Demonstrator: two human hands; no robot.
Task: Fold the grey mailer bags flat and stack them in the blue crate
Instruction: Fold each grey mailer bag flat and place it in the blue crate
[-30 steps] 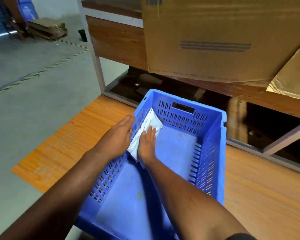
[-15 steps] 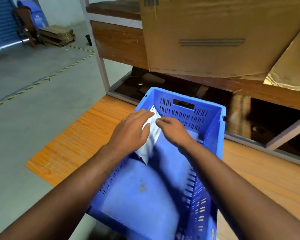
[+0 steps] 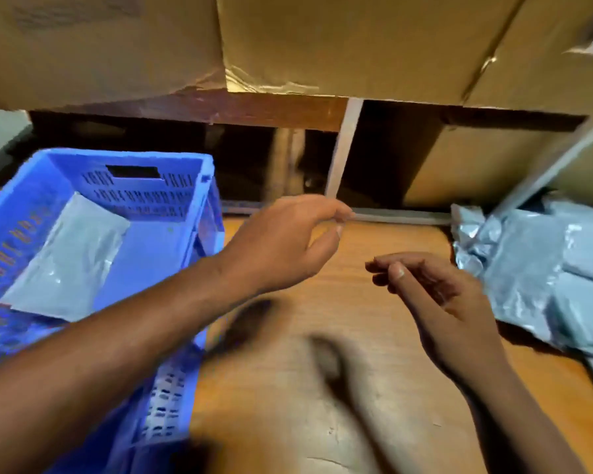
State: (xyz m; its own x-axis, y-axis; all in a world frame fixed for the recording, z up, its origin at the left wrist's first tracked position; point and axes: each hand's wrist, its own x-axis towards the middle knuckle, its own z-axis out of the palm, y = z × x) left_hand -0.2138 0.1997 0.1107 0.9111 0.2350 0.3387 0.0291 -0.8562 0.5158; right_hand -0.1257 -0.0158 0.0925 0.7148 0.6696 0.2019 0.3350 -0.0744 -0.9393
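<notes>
The blue crate stands at the left on the wooden table. One folded grey mailer bag lies flat inside it against the left wall. A heap of unfolded grey mailer bags lies at the right edge. My left hand hovers over the table just right of the crate, fingers loosely curled, holding nothing. My right hand hangs in the air between the crate and the heap, fingers relaxed and empty.
Large cardboard boxes sit on a wooden shelf right above the table's back. A white metal post and dark shelf space lie behind the hands. Another cardboard box stands at the back right.
Both hands have let go of the folded bag, left the crate and moved right over the table. The view has swung right, bringing the heap of bags into sight.
</notes>
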